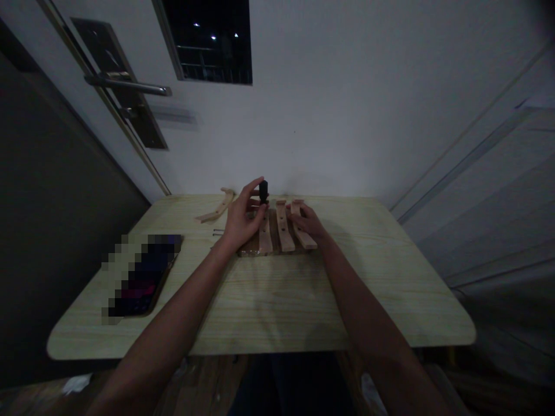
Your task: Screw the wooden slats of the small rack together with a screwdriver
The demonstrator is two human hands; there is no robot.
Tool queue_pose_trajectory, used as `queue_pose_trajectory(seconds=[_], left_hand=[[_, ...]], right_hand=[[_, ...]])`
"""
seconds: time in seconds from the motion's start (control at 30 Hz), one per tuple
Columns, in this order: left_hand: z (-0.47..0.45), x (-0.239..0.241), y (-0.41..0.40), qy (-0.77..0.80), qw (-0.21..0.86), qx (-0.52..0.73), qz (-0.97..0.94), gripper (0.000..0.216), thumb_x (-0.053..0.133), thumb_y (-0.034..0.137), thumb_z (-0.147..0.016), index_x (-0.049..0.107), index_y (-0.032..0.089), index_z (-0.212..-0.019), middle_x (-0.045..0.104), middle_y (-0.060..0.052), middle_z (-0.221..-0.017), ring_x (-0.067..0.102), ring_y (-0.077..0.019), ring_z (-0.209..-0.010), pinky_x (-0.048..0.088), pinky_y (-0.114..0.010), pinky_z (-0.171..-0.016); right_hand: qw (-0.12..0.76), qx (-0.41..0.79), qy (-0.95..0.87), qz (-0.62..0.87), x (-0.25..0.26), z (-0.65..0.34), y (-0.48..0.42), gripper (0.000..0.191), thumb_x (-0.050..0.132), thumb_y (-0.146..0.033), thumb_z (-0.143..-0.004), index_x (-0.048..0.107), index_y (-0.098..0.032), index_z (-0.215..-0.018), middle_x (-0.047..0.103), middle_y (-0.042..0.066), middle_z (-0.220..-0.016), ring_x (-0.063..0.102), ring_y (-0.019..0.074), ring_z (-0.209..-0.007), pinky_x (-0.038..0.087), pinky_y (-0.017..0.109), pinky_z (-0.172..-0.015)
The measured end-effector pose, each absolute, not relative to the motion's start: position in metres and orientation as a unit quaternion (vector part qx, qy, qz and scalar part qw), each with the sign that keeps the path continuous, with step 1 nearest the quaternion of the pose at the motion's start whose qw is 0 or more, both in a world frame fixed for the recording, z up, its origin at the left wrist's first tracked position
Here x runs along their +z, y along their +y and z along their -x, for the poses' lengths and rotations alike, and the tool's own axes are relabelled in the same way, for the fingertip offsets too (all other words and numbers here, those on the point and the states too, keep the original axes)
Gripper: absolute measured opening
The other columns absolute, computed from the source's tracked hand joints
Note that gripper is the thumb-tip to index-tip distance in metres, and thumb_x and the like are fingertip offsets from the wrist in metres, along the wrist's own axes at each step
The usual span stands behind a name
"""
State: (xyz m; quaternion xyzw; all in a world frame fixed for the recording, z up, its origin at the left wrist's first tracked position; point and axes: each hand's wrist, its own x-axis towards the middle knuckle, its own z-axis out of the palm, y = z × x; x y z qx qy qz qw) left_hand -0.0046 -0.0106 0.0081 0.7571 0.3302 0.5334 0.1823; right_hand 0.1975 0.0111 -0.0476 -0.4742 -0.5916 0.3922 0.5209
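My left hand is closed around a screwdriver with a black handle, which stands upright over the leftmost curved wooden piece. Its tip is hidden behind my fingers. Three such pale wooden pieces with holes lie side by side across a brown board that looks wrapped in clear film. The middle wooden piece lies between my hands. My right hand grips the rightmost wooden piece from its right side, fingers bent around its upper half.
Another curved wooden piece lies apart at the back left of the table. Two screws rest left of the board. A phone lies at the left. Behind the table rises a white door with a metal handle.
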Motion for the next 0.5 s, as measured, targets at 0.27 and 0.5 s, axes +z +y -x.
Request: queue_pose_trajectory(seconds=[0.27, 0.5], left_hand=[[0.011, 0.010, -0.007, 0.329, 0.182, 0.577, -0.725, 0.051, 0.043, 0.031, -0.092, 0.028, 0.027, -0.140, 0.061, -0.006, -0.102, 0.062, -0.0142, -0.075, 0.054, -0.028, -0.069], [0.019, 0.010, 0.002, 0.466, 0.120, 0.480, -0.733, 0.021, 0.049, 0.035, -0.086, 0.058, 0.019, -0.098, 0.058, 0.000, -0.071, 0.054, -0.0154, -0.063, 0.044, -0.028, -0.061]], right_hand=[[0.514, 0.399, -0.590, 0.478, -0.046, -0.198, 0.010, 0.039, 0.066, -0.049, -0.061, 0.060, -0.019, -0.086, 0.066, 0.007, -0.086, 0.062, 0.0223, -0.082, 0.052, 0.036, -0.070], [0.519, 0.382, -0.589, 0.487, -0.047, -0.198, 0.011, 0.038, 0.064, -0.050, -0.059, 0.058, -0.020, -0.082, 0.064, 0.007, -0.080, 0.060, 0.0225, -0.079, 0.050, 0.037, -0.069]])
